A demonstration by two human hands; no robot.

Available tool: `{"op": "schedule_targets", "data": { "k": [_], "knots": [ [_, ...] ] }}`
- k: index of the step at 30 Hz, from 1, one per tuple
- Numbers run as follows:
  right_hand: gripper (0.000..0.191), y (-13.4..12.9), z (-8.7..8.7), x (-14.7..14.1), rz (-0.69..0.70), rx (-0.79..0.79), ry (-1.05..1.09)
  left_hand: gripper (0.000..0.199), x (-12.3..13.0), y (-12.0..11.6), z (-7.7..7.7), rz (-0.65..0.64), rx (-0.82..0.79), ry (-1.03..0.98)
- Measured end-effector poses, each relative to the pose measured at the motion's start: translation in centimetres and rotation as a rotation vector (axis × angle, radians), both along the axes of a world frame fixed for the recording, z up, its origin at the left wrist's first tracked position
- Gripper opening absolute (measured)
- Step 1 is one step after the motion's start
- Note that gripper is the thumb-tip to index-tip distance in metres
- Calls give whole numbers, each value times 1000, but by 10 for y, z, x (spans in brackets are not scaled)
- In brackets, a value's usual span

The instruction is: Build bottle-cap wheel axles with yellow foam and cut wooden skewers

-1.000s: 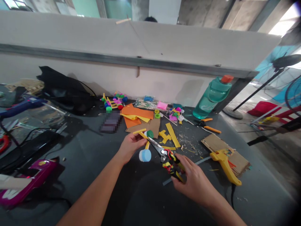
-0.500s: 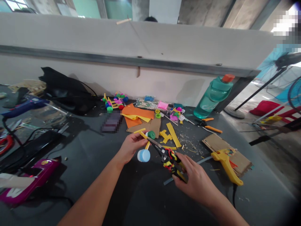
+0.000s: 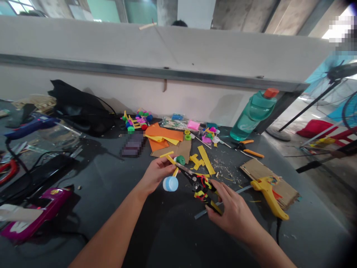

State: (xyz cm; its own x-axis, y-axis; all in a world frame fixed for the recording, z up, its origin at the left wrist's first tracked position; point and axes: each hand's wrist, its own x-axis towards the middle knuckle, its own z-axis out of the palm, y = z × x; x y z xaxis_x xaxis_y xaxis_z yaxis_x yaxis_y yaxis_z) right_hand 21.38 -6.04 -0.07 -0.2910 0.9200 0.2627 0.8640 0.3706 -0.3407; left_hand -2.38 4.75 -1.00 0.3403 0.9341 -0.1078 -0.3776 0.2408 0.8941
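Observation:
My left hand point(image 3: 159, 172) is closed around a small assembly of yellow sticks point(image 3: 170, 159), with a green bottle cap point(image 3: 180, 160) and a light blue and white cap point(image 3: 170, 184) on it. My right hand point(image 3: 229, 203) grips the black and yellow handles of a pair of pliers point(image 3: 196, 183). The narrow jaws of the pliers reach up and left to the yellow stick beside the green cap. Whether they pinch the stick, I cannot tell. The blue cap hangs below my left fingers.
Behind my hands lie orange sheets point(image 3: 164, 133), cardboard point(image 3: 173, 149) and yellow scraps point(image 3: 206, 160). A yellow glue gun point(image 3: 269, 193) rests on cardboard at right, near orange-handled pliers point(image 3: 252, 149) and a teal bottle point(image 3: 251, 117). A magenta tool point(image 3: 46, 214) and cables are at left.
Both hands stay almost in place. The pliers and the green cap have shifted very slightly to the right; the jaws are still at the yellow stick.

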Motion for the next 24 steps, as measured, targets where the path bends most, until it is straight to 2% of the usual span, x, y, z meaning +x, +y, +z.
{"op": "schedule_targets", "data": {
  "k": [7,16,24],
  "knots": [
    [61,0,0,-1,2,11,3,38,3,-2,-1,-21,-4,41],
    [60,0,0,2,-2,26,-25,40,2,-1,1,58,-19,40],
    [57,2,0,3,18,77,-55,43,2,-1,2,57,-45,33]
  ]
}}
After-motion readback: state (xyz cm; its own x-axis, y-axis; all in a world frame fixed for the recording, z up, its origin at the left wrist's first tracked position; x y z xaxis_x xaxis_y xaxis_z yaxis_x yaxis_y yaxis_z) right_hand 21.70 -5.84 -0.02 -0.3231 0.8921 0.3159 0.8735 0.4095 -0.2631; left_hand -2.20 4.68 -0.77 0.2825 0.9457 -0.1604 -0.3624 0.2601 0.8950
